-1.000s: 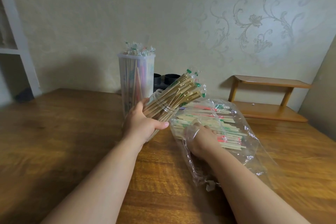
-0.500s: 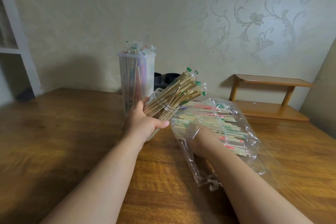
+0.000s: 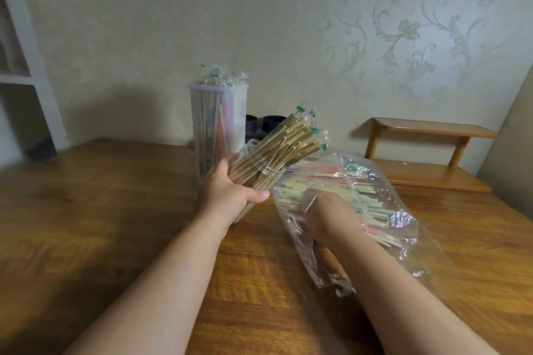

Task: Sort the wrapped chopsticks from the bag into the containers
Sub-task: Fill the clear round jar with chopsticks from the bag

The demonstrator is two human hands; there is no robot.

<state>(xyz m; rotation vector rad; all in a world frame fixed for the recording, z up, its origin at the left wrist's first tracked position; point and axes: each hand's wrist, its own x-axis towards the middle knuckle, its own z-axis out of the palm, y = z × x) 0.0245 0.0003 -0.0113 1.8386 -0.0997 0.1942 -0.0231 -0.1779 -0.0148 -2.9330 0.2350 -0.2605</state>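
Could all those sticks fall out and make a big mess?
Maybe. The left hand holds the clear jar tilted, so its wrapped chopsticks could slide out onto the table. The jar is close to the tall container and might knock it. The right hand, inside the bag, could drag more out.

Hands: two, left hand (image 3: 227,196) and right hand (image 3: 326,219). Clear containers: two, tall tub (image 3: 216,124) and tilted jar (image 3: 259,173). Plastic bag (image 3: 403,219): one. Wrapped chopsticks (image 3: 288,141): three bunches, one per container, one in bag; sticks in each too many to count. Black cups (image 3: 251,124) behind tub: two. Wooden shelf (image 3: 432,158): one, two boards. Table (image 3: 115,210): one.
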